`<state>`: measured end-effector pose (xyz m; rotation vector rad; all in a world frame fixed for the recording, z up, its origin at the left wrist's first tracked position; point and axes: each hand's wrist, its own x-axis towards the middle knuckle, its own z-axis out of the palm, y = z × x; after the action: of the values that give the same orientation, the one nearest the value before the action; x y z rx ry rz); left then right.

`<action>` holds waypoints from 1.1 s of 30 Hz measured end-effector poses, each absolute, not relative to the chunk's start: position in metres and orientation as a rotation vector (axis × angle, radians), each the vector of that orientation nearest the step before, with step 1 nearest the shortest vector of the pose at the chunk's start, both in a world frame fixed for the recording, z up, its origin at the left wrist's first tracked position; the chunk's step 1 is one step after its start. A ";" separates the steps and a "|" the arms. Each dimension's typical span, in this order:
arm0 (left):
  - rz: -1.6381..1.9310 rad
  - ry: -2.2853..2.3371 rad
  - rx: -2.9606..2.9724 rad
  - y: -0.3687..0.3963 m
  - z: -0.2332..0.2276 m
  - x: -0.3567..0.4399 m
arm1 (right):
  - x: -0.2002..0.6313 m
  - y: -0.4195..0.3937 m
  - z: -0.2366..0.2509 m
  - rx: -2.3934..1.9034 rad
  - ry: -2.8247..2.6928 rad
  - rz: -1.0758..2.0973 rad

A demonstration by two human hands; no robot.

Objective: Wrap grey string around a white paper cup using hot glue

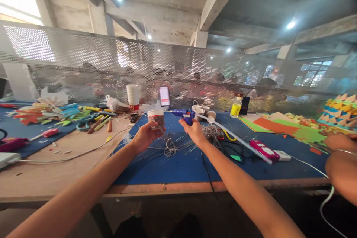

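Note:
My left hand [145, 134] is wrapped round a paper cup [156, 117], upright above the blue mat, with its white rim uppermost. In my right hand [195, 132] is a blue hot glue gun [182, 113], its nozzle pointing left at the cup's rim. A long whitish glue stick [240, 139] sticks out of the gun's back end and slopes down to the right. Whether the nozzle touches the cup I cannot tell. Below the hands lie a tangle of grey string [170, 148] and thin clear strands of glue.
A stack of paper cups [133, 97] stands at the back, left of a phone [164, 96]. Scissors [83, 122] and coloured scraps lie left. More cups [205, 110], a yellow-labelled bottle [236, 106], coloured paper [275, 125] and a pink power strip [263, 150] lie right. Another person's arm [341, 163] enters there.

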<state>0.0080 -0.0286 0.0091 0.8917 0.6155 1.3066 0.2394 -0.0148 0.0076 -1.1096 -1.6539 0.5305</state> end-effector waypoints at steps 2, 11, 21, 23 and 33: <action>1.310 0.622 0.891 -0.029 0.009 0.008 | 0.242 -0.009 0.006 -1.072 -1.570 0.731; 1.289 0.588 0.983 -0.031 0.007 0.011 | 0.248 0.006 -0.011 -1.303 -1.685 0.728; 1.232 0.571 1.059 -0.034 0.007 0.015 | 0.238 0.008 -0.023 -1.679 -1.824 0.242; 1.221 0.572 1.069 -0.034 0.008 0.017 | 0.235 0.003 -0.024 -1.749 -1.866 0.133; 1.256 0.639 1.119 -0.037 0.005 0.020 | 0.231 -0.018 0.004 -1.412 -1.878 0.124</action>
<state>0.0202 -0.0374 0.0052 1.1190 0.6388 1.2561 0.2308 -0.0175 0.0039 -1.4124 -1.8775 0.1236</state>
